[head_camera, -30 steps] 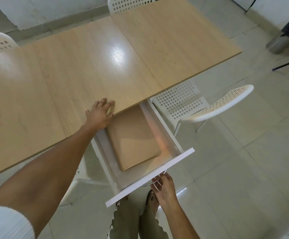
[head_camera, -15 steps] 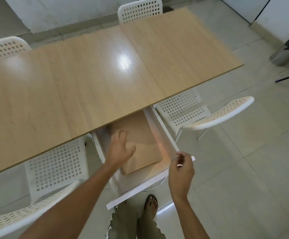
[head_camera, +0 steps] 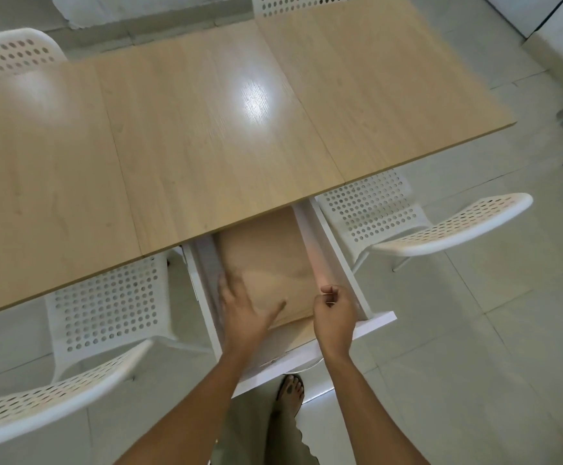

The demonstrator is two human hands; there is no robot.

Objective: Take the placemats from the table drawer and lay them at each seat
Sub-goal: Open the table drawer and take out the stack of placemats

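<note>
Both hands now in the open drawer (head_camera: pixel 379 319): left hand (head_camera: pixel 244 315) flat, fingers spread on the placemats (head_camera: pixel 273 266), right hand (head_camera: pixel 334 313) curled at their edge, grip unclear; lift-out starting, table (head_camera: pixel 172 129) unset.

The drawer (head_camera: pixel 347 263) stood pulled out from under the table (head_camera: pixel 206 135), with the placemats (head_camera: pixel 270 263) inside. The left hand (head_camera: pixel 243 317) lay on the placemats; the right hand (head_camera: pixel 333 313) was just beside it, over the drawer's right part. One chair (head_camera: pixel 105 317) stood left of the hands, another chair (head_camera: pixel 407 223) right.
</note>
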